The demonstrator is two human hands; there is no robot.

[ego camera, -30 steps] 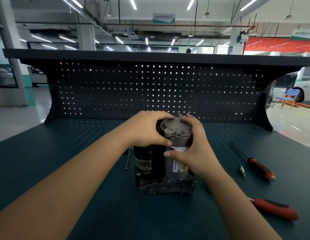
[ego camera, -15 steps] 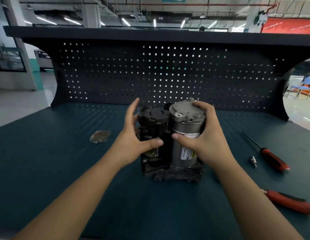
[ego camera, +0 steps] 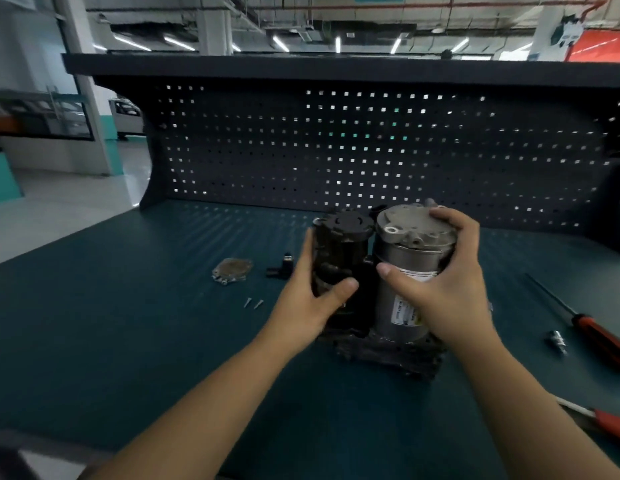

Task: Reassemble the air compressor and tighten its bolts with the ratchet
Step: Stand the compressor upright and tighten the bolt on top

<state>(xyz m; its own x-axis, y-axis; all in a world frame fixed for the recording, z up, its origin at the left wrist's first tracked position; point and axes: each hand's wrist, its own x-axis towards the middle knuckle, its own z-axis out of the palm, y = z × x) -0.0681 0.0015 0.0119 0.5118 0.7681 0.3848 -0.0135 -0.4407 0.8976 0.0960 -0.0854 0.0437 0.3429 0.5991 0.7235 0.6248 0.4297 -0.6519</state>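
A: Teal bench mat (ego camera: 128,341). Left of centre: loose cover plate (ego camera: 232,270), two bolts (ego camera: 253,303). Person's left hand (ego camera: 308,306) grips the upright air compressor (ego camera: 409,233) mid-frame, right hand (ego camera: 450,271) clamped round its silver can.
B: Positioning step, probably. Plate and bolts next.

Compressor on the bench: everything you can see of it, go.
The compressor stands upright on the bench: a silver metal can with a grey cast cap and a white label, a black housing beside it on the left, both on a dark, grimy base. The left hand grips the housing; the right hand grips the can near the cap.
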